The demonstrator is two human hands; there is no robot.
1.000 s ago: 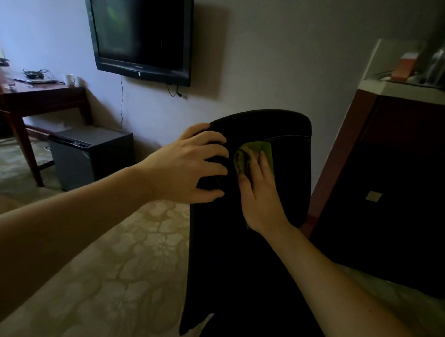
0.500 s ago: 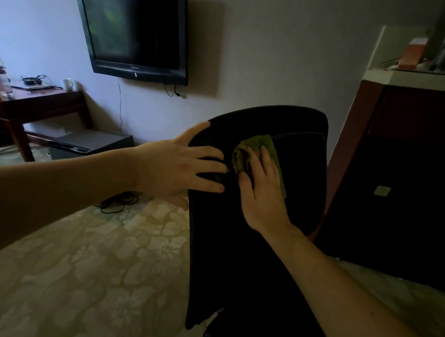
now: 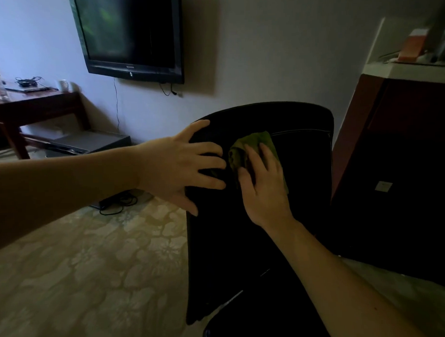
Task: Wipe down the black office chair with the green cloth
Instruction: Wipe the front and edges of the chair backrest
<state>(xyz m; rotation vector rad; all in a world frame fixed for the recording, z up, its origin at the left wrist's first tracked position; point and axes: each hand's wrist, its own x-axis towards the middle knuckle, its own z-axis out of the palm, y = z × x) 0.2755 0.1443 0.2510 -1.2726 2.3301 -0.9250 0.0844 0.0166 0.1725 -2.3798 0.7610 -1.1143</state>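
The black office chair (image 3: 301, 145) stands in the middle of the view with its backrest facing me, its seat low and dark at the bottom. My left hand (image 3: 181, 167) lies on the backrest's upper left edge, fingers spread across the front and thumb over the top corner. My right hand (image 3: 265, 187) presses the crumpled green cloth (image 3: 251, 144) flat against the upper backrest, just right of my left fingertips. The cloth shows above and to the right of my fingers.
A dark wooden cabinet (image 3: 397, 162) stands close to the chair's right side. A wall-mounted TV (image 3: 131, 35) hangs behind. At the left are a wooden desk (image 3: 37, 106), a low black box (image 3: 89, 144) and cables (image 3: 119, 203) on the patterned carpet (image 3: 94, 273).
The view has turned and the chair backrest shows wider now. My left hand has loosened from a grip to spread fingers. My right hand and the cloth stay on the upper backrest.
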